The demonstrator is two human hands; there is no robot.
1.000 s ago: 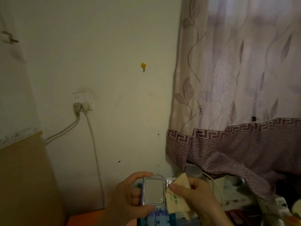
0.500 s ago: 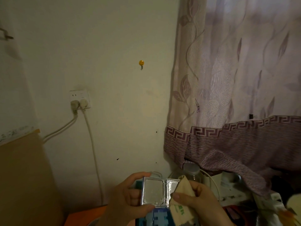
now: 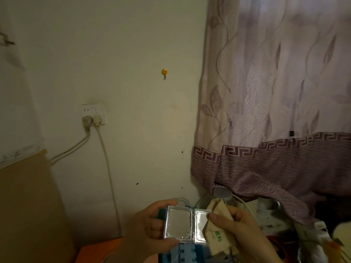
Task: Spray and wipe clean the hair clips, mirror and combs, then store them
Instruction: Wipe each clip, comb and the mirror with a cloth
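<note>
silver folding mirror (image 3: 179, 227) open, held upright; cloth (image 3: 218, 238) on its right pane.

Yellow hook (image 3: 164, 72) on wall, socket (image 3: 93, 114) w/ 2 plugs, purple curtain (image 3: 275, 111) rt, jar (image 3: 222, 194) below.

Wall: a cream wall (image 3: 133, 44) stood behind, dimly lit.
Socket: a white socket (image 3: 93, 113) held two plugs, cords hanging down.
Hook: a small yellow hook (image 3: 164, 72).
Curtain: a mauve patterned curtain (image 3: 275, 92) hung at right.
</note>
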